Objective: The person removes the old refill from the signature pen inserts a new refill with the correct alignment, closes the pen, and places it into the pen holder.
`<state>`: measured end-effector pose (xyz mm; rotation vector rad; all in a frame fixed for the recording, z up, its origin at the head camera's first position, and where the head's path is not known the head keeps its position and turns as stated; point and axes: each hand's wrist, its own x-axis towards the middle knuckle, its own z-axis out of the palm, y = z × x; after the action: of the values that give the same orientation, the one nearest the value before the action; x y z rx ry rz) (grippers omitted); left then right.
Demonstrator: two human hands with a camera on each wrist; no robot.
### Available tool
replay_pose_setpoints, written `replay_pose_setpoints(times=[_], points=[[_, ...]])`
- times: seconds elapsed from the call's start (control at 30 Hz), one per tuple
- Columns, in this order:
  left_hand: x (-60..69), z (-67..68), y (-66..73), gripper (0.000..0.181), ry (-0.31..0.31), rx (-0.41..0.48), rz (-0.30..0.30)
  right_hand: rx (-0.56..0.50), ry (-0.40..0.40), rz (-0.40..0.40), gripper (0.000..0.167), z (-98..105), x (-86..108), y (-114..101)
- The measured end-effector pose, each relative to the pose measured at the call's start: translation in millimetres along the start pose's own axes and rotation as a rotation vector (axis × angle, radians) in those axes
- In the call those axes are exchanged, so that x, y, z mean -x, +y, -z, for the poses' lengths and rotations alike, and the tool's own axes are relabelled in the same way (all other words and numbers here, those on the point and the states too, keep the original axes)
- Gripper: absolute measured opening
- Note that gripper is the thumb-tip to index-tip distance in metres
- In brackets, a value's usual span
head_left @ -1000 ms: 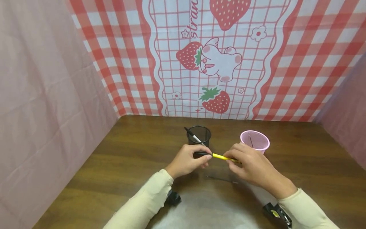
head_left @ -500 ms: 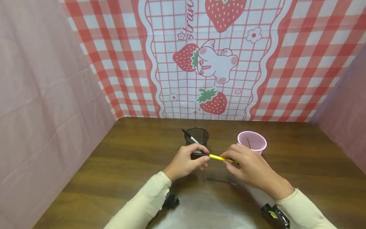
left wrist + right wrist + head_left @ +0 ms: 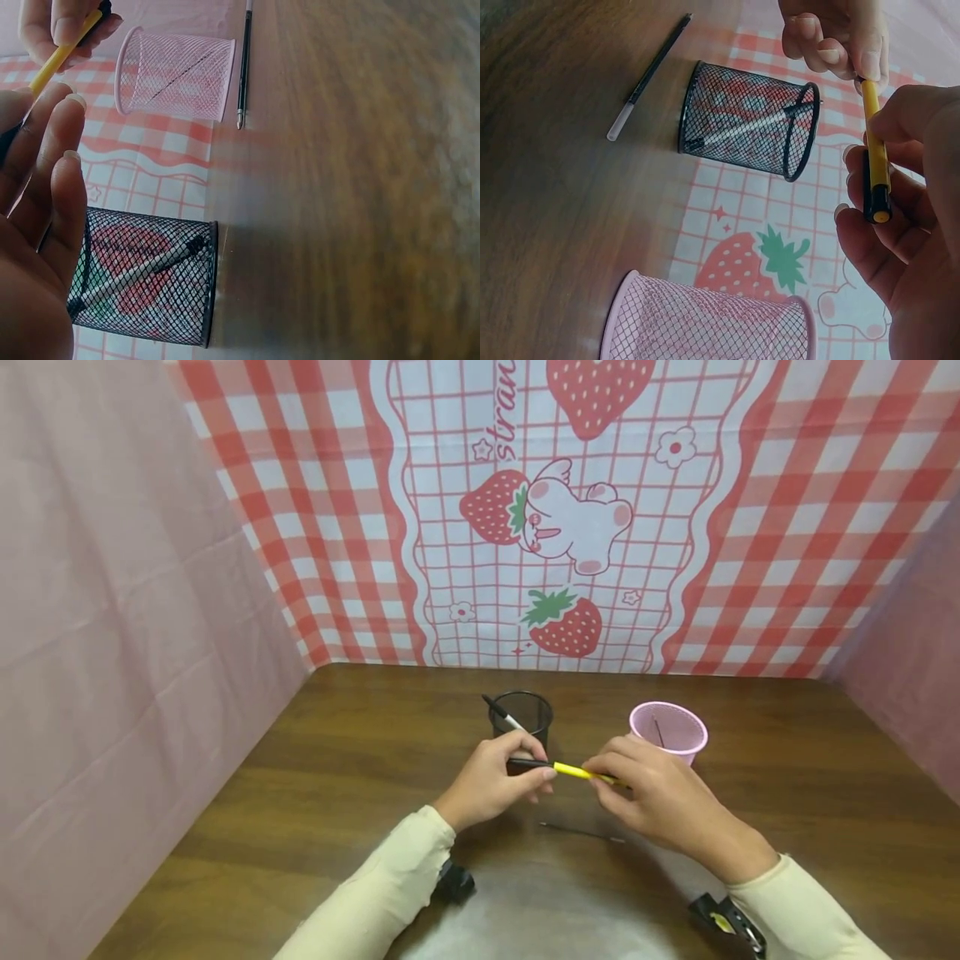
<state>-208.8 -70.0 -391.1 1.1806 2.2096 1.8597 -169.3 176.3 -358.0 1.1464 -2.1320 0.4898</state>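
My left hand pinches the black part of a yellow and black pen between thumb and fingers. From the other side my right hand pinches its yellow barrel. The pen lies nearly level above the table, and its black clip and end cap show in the right wrist view. Below the hands, a thin pen refill lies on the table; in the left wrist view its metal tip is visible.
A black mesh pen cup stands behind my left hand, with a black and white pen leaning in it. Behind my right hand is a pink mesh cup holding a thin dark refill. A checked strawberry cloth hangs at the back.
The head view has shifted slightly. Both hands keep hold of the pen in about the same place, with only a small shift of the left fingers.
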Motion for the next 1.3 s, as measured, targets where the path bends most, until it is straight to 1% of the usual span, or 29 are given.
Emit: replay_pose_setpoints(times=[0.13, 0.33, 0.37, 0.57, 0.6, 0.63, 0.87, 1.0, 1.3], points=[[-1.0, -0.7, -0.2, 0.013, -0.003, -0.004, -0.002, 0.005, 0.000, -0.003, 0.016, 0.7, 0.4, 0.2], [-1.3, -1.2, 0.7, 0.016, 0.002, 0.021, -0.011, 0.008, -0.018, -0.024, 0.015, 2.9, 1.0, 0.8], [-0.9, -1.7, 4.4, 0.017, 0.004, 0.021, -0.008, 0.007, -0.020, -0.026, 0.015, 3.1, 1.2, 0.8], [-1.1, -1.9, 3.3, 0.018, -0.007, 0.039, -0.013, 0.009, -0.028, -0.029, 0.017, 3.6, 1.7, 1.2], [-1.4, -1.5, -0.8, 0.018, -0.012, 0.048, -0.017, 0.013, -0.029, -0.029, 0.017, 3.6, 1.8, 1.3], [-1.5, -1.5, -1.1, 0.018, -0.014, 0.049, -0.016, 0.016, -0.029, -0.028, 0.017, 3.7, 1.8, 1.2], [-0.6, -0.3, -0.1, 0.016, -0.026, 0.057, -0.021, 0.027, -0.035, -0.026, 0.017, 4.6, 1.5, 0.6], [0.1, 0.8, 1.1, 0.015, -0.031, 0.048, -0.024, 0.025, -0.051, -0.037, 0.015, 4.6, 1.6, 0.2], [-0.6, 1.4, 0.2, 0.013, -0.052, 0.055, -0.012, 0.024, -0.038, -0.038, 0.017, 5.4, 1.2, 0.1]])
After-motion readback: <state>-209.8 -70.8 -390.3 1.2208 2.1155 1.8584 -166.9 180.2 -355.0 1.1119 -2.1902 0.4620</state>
